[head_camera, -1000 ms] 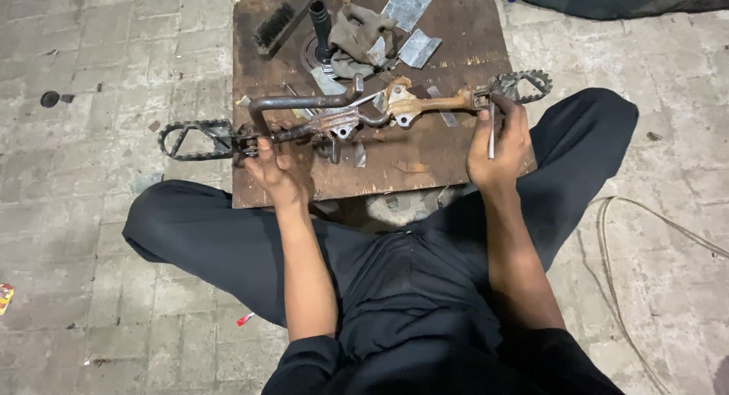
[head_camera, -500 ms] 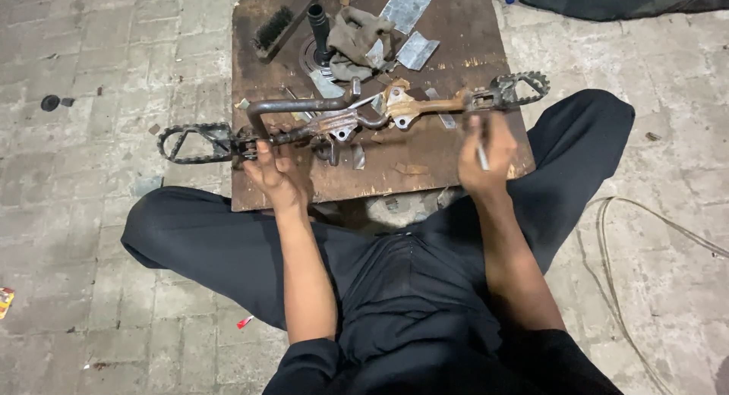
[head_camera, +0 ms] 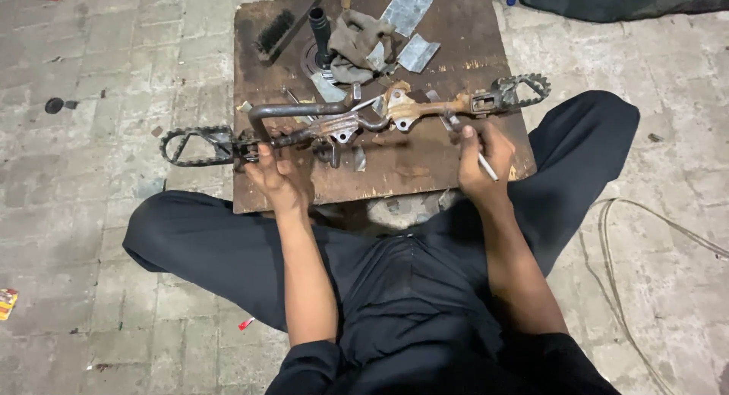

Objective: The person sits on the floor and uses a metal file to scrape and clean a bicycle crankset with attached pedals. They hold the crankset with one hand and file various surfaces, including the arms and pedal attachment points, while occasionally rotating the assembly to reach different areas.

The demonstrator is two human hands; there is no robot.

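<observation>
Brick floor, rusty work board (head_camera: 425, 175) | left hand (head_camera: 277, 175) is gripping the footpeg bar (head_camera: 342, 125) | right hand (head_camera: 482, 156), now drawn back off it, is clutching a thin metal rod (head_camera: 486, 166).

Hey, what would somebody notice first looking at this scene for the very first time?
First, the long rusty footrest bar lying across the brown metal plate, with a toothed foot peg at each end. The left hand grips it near the left peg, while the right hand holds a thin light rod just below the bar's right part. Behind it, at the plate's far edge, lie a brush, a crumpled rag and grey metal scraps.
</observation>
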